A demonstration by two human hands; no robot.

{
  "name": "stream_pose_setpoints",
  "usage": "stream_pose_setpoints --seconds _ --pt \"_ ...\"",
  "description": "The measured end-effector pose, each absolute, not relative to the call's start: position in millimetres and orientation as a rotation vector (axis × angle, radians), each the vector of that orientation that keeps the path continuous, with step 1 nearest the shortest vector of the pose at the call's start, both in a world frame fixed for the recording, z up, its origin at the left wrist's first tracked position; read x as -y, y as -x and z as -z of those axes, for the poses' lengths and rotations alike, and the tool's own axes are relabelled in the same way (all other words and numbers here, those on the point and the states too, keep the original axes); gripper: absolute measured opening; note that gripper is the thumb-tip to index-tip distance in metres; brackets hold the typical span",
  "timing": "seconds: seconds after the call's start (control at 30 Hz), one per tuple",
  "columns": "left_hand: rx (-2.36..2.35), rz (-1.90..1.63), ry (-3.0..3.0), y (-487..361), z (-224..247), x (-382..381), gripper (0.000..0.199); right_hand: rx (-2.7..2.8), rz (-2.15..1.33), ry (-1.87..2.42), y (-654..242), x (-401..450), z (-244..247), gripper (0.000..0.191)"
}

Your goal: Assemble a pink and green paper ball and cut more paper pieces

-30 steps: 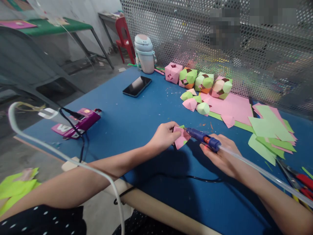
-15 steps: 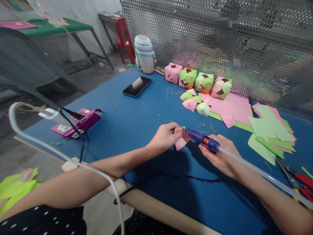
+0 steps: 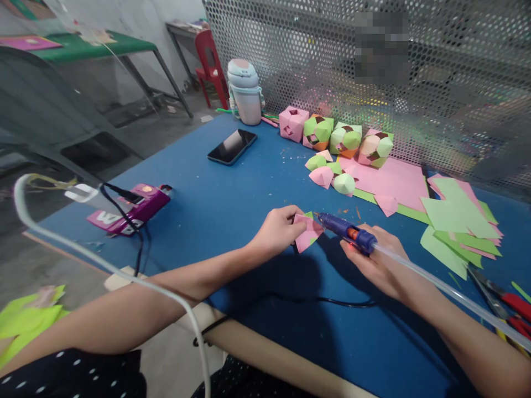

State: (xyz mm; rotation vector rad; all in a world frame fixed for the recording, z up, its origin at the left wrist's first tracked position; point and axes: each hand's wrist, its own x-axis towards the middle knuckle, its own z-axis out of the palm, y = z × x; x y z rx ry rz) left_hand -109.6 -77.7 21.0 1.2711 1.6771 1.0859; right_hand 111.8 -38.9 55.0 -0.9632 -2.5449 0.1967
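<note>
Between the thumb and fingers of my left hand [image 3: 279, 229] is a folded pink and green paper piece [image 3: 307, 235], held above the blue table [image 3: 186, 204]. My right hand [image 3: 377, 260] is wrapped round a dark blue glue gun [image 3: 346, 232], its nozzle pointing left at the paper with a small gap between them. A long clear glue stick [image 3: 435, 282] sticks out of the gun's back end. Beyond my hands lie several small folded paper pieces [image 3: 321, 177], and behind them stands a row of pink, green and orange paper balls [image 3: 318, 131].
To the right are cut paper sheets [image 3: 452, 210] and red-handled pliers [image 3: 510, 307]. A phone [image 3: 232, 147] and a bottle [image 3: 245, 94] stand toward the back left. A purple power strip [image 3: 143, 207] with cables sits at left; a black cord [image 3: 327, 300] crosses the front. Perforated metal [image 3: 290, 50] borders the back.
The glue gun has shifted slightly right with my right hand, so its nozzle has come away from the paper piece. My left hand keeps its hold almost unmoved.
</note>
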Motion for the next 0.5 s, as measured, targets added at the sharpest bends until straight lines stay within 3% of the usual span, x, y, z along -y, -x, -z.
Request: stream_pose_setpoints --seconds 0.27,0.5 --pt "-1.652 -1.139 -1.177 109 -22 77 0.010 2.459 -0.356 1.072 -113 37 -53 0.023" --pt "-1.434 -1.287 -0.941 107 -15 76 0.017 2.275 -0.611 1.247 -112 8 -37 0.038"
